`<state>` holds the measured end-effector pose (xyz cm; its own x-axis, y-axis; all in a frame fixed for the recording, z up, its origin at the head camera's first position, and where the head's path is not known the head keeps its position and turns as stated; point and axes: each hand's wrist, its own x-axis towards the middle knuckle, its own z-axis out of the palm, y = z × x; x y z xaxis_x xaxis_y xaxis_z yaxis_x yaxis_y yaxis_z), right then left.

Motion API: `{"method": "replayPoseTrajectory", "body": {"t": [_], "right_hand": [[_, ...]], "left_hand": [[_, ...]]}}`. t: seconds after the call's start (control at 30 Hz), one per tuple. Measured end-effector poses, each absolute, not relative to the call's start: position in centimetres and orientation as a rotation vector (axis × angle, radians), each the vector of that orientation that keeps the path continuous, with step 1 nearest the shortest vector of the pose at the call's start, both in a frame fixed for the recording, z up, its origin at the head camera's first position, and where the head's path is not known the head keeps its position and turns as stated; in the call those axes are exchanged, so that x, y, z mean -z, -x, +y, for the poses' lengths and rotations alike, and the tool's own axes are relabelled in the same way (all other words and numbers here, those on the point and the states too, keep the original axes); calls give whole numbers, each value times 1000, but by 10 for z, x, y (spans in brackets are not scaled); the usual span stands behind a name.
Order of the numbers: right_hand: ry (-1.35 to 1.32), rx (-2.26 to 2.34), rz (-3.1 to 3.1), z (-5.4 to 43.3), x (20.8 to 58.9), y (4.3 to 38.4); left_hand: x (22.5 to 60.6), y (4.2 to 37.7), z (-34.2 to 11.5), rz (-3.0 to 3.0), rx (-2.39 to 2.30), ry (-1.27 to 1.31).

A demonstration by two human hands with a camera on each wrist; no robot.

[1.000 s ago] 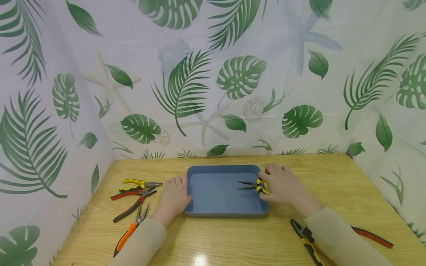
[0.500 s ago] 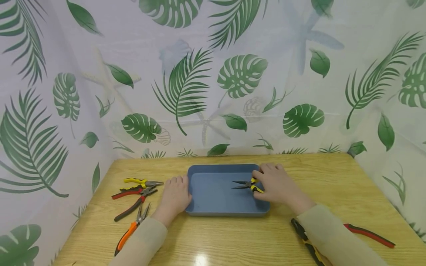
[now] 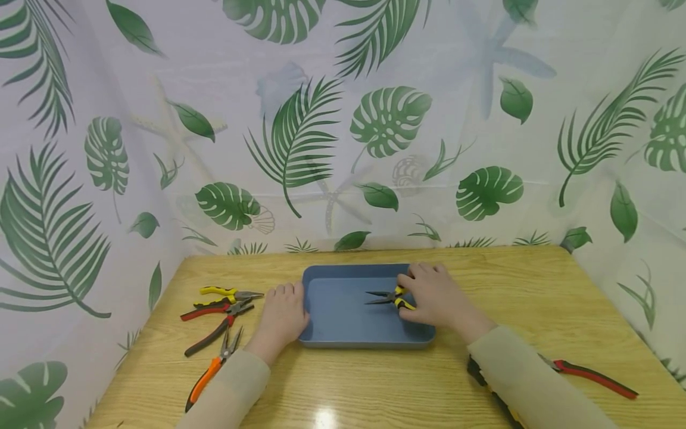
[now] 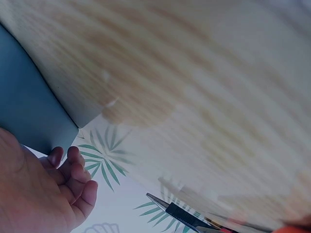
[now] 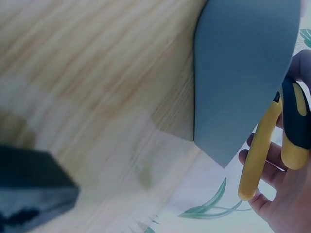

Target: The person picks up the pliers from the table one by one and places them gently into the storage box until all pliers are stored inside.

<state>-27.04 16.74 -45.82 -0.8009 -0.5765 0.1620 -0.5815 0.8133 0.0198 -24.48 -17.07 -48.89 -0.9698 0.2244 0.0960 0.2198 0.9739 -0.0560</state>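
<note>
Right hand (image 3: pixel 433 293) grips yellow-and-black needle-nose pliers (image 3: pixel 393 297) over the blue rectangular tray (image 3: pixel 337 310); left hand (image 3: pixel 281 313) holds its left side. Release appears not yet made; 5 other coloured-handled pliers (image 3: pixel 230 320) lie on the wood-grain table (image 3: pixel 370 381).

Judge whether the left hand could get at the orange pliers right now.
Probably yes, if the left hand leaves the tray: the orange pliers show beside its sleeve, which may hide part of them.
</note>
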Motion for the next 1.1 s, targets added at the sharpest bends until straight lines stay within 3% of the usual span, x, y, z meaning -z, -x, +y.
{"method": "replayPoseTrajectory", "body": {"t": [1.1], "right_hand": [[-952, -51, -2911, 121, 464, 284]], "left_hand": [[490, 246, -171, -3039, -87, 329]]}}
